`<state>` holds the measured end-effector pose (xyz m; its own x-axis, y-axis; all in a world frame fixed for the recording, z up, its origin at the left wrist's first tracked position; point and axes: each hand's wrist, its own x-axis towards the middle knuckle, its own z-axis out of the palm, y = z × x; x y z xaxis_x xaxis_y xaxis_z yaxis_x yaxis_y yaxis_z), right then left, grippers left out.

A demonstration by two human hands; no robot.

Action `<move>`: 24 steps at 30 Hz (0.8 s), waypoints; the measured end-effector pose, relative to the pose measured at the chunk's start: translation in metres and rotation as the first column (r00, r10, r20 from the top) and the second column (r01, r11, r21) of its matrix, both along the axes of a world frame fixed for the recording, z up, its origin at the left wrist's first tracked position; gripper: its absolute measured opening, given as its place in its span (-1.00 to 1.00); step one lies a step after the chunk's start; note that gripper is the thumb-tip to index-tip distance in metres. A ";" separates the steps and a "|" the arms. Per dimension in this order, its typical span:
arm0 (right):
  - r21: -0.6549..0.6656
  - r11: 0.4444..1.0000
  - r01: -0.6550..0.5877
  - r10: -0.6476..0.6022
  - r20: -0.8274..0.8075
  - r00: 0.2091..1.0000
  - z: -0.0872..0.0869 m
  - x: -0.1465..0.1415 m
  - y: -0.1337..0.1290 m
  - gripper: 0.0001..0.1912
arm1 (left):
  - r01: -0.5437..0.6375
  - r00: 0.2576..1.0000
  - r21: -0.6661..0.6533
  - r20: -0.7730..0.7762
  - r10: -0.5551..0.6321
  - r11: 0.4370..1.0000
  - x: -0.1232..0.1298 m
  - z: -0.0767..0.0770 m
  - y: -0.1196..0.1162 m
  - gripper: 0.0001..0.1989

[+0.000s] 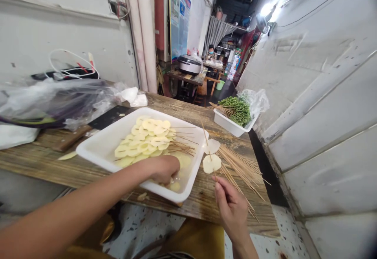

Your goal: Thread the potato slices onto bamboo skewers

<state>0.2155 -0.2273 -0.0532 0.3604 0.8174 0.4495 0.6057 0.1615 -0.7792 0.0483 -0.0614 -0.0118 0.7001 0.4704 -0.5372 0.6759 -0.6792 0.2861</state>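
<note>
Where the hands are: left hand [163, 170] curled down into water at the near corner of a white plastic tray [112, 131], fingers hidden, so any grip cannot be told; right hand [232, 208] pinching a bamboo skewer [205, 137] near its lower end, out over the bench [29, 160]

On the skewer: two pale potato slices [211, 164], one above the other, just beside the tray's right rim

In the tray: overlapping skewered potato slices [144, 141], sticks pointing right

Nearby: loose skewers [238, 170] fanned across the bench, touching the right hand's side; a white tub [224, 123] of green peppercorn sprigs [240, 111] beyond them; a cleaver [108, 116] and a plastic bag [55, 101] left of the tray

Edges: white wall [324, 133] along the bench's right side; near bench edge passing under the right wrist; strip of bare wood between tray and tub
</note>
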 end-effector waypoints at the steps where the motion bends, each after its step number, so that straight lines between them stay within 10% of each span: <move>1: -0.002 1.000 -0.007 0.007 0.006 1.000 0.000 0.000 -0.001 -0.75 | -0.018 0.999 -0.037 0.045 0.020 0.999 -0.005 -0.002 0.003 -0.75; 6: -0.005 0.999 -0.036 0.036 0.020 0.999 0.001 -0.001 -0.006 -0.76 | -0.158 0.858 -0.190 0.460 0.230 0.969 -0.019 -0.003 0.006 -0.92; 10: 0.006 0.997 -0.083 0.082 0.078 0.994 0.006 -0.003 -0.013 -0.76 | -0.303 0.445 -0.599 0.599 0.666 0.741 -0.016 0.004 0.003 -0.73; 14: -0.003 0.983 -0.184 0.182 0.162 0.970 0.011 -0.007 -0.020 -0.76 | -0.287 0.093 -0.732 0.621 0.778 0.618 -0.014 0.011 0.000 -0.61; 24: -0.021 0.983 -0.182 0.182 0.200 0.963 0.015 -0.015 -0.020 -0.75 | -0.461 -0.058 -0.623 0.731 0.680 0.631 -0.018 0.008 0.006 -0.68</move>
<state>0.2003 -0.2476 -0.0386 0.1082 0.8620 0.4953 0.7099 0.2817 -0.6454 0.0298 -0.0558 -0.0036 0.2177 0.9735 0.0701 0.0206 -0.0764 0.9969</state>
